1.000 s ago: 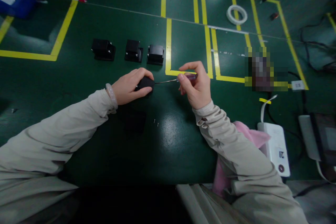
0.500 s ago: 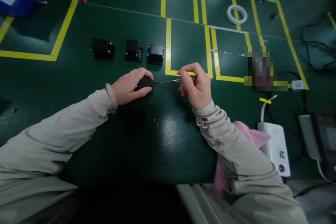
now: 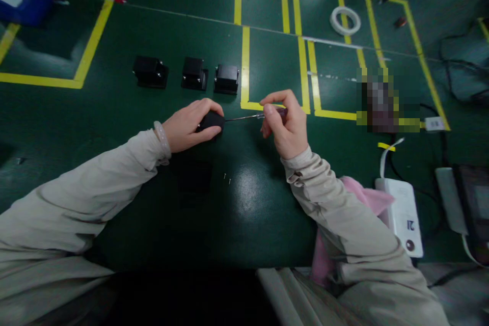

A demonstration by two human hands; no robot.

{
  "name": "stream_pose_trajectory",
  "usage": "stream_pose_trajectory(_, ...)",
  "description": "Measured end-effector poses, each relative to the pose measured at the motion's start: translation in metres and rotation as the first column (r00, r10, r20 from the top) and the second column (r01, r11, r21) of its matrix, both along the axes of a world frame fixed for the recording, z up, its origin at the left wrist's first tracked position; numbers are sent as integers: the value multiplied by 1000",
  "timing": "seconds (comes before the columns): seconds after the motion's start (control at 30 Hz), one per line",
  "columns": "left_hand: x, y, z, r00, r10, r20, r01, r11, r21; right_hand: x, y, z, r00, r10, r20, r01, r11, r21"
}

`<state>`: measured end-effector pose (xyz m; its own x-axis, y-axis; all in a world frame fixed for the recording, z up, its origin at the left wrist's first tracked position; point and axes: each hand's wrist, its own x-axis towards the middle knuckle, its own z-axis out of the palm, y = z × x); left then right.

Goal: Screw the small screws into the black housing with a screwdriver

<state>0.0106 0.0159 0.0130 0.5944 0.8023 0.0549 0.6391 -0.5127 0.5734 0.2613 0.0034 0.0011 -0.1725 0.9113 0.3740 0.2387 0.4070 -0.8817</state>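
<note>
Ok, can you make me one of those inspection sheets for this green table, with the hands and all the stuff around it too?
Surface: green table, marked with yellow tape.
Job's things: black block with a screwdriver pointed at its side; tip contact too small to tell. Two small screws lie nearer the person; three other black blocks stand beyond.
Clutter: white tape roll; pink cloth.
Hands: left hand holds the black block; right hand grips the screwdriver's handle.
Cables: white cable at a white box; dark cables at far right.
Surroundings: blue bin, top left.
</note>
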Motion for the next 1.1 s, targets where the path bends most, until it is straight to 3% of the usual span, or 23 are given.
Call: stream_pose_trajectory(1.1, 0, 0, 0, 1000, -1, -10, 1, 1000, 7, 1, 1, -3, 1000, 8, 12, -9, 999, 51)
